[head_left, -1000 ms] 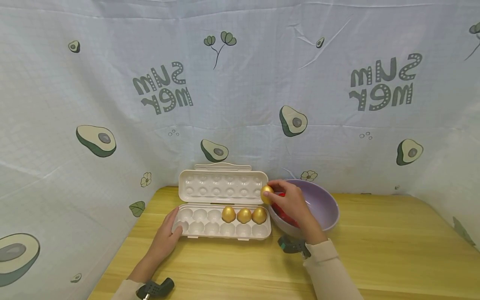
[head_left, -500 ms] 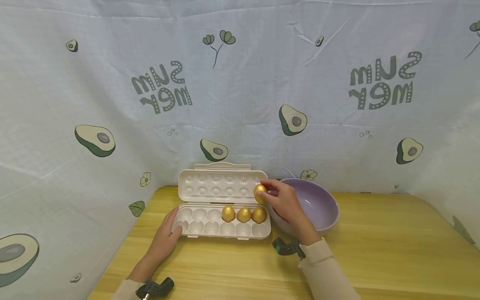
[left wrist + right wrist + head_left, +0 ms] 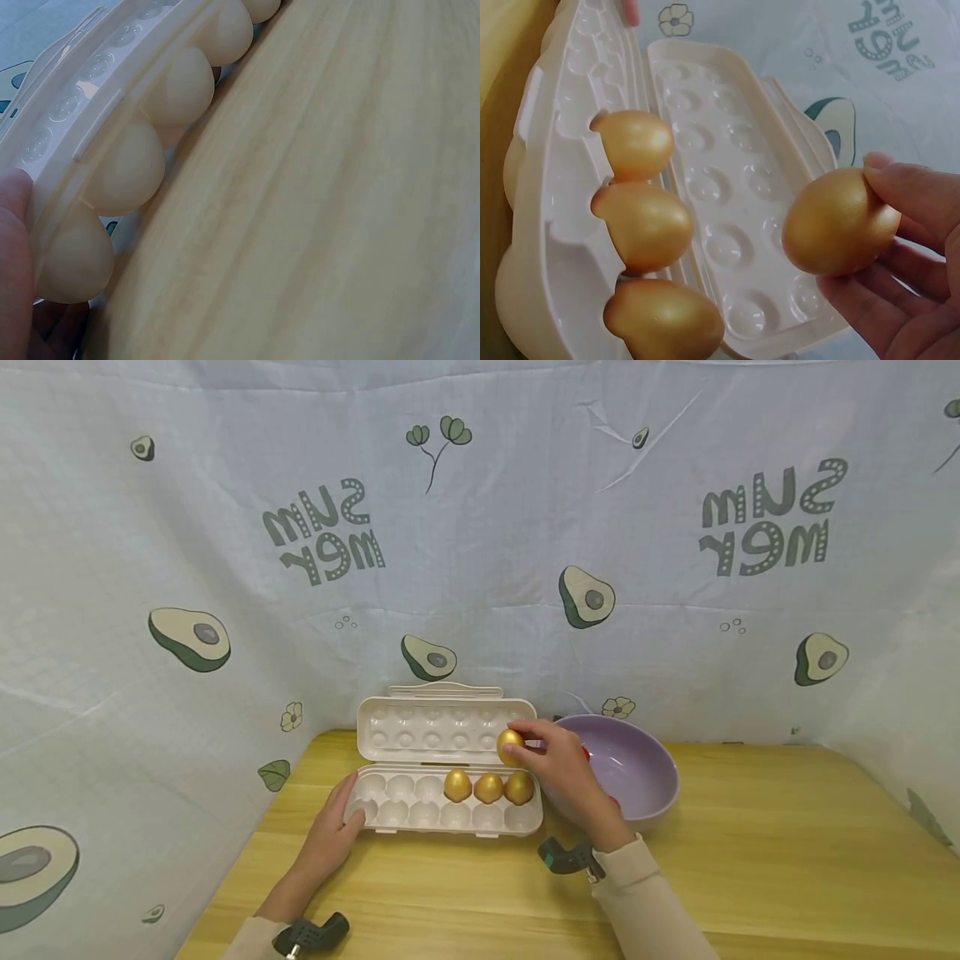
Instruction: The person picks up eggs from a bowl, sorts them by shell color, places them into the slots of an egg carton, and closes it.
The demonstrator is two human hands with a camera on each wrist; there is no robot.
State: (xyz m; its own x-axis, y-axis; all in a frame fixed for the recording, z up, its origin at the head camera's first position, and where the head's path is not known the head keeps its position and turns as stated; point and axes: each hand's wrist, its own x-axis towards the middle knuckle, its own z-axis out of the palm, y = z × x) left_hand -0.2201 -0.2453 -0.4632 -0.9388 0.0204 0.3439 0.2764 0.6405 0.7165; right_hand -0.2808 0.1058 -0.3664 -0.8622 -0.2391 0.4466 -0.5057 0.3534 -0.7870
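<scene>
My right hand [image 3: 558,767] pinches a golden egg [image 3: 841,222] between thumb and fingertips, above the hinge side of an open cream plastic egg carton [image 3: 423,817]. Three more golden eggs sit side by side in the back row of cups at its right end, among them a middle egg [image 3: 489,787]. The carton's lid [image 3: 442,747] leans back with its dimpled inside showing. At the left end, my left hand [image 3: 330,835] holds the carton, thumb [image 3: 15,196] on the rim and fingers lower down, partly hidden.
A purple bowl [image 3: 637,768] stands right of the carton, partly behind my right hand, with bits of something red inside. A wooden table [image 3: 765,860] carries everything. Behind it hangs a pale curtain [image 3: 480,543] printed with avocados.
My right hand has carried the golden egg left, from beside the bowl's edge to over the carton. More of the bowl's inside shows. My left hand stays at the carton's end.
</scene>
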